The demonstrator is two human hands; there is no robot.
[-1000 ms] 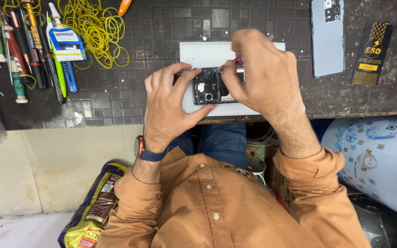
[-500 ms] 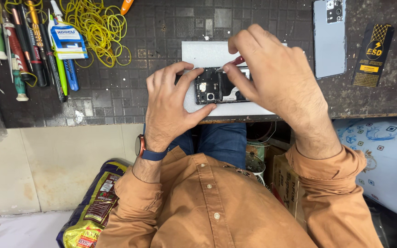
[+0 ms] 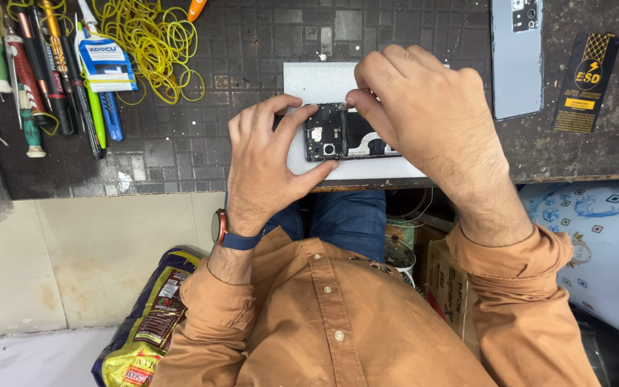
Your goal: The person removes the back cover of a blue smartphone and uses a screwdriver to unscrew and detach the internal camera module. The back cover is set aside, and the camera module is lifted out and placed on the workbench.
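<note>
An opened phone [image 3: 338,134] with its dark insides showing lies on a white pad [image 3: 317,82] at the near edge of the dark tiled workbench [image 3: 180,150]. My left hand [image 3: 266,161] grips the phone's left end between thumb and fingers. My right hand [image 3: 424,115] rests over the phone's right half, its fingertips pinched at the phone's top edge; what they pinch is too small to tell. The phone's grey-blue back cover [image 3: 516,57] lies apart at the far right.
Screwdrivers and pens [image 3: 37,79] lie in a row at the left, beside a glue tube pack [image 3: 105,61] and a pile of yellow rubber bands [image 3: 152,43]. A black and yellow card [image 3: 583,82] lies right. Below the bench: a yellow bag [image 3: 145,322], a cardboard box [image 3: 453,287].
My right hand has shifted slightly, its fingertips now pinched at the phone's top edge. My left hand keeps its hold on the phone.
</note>
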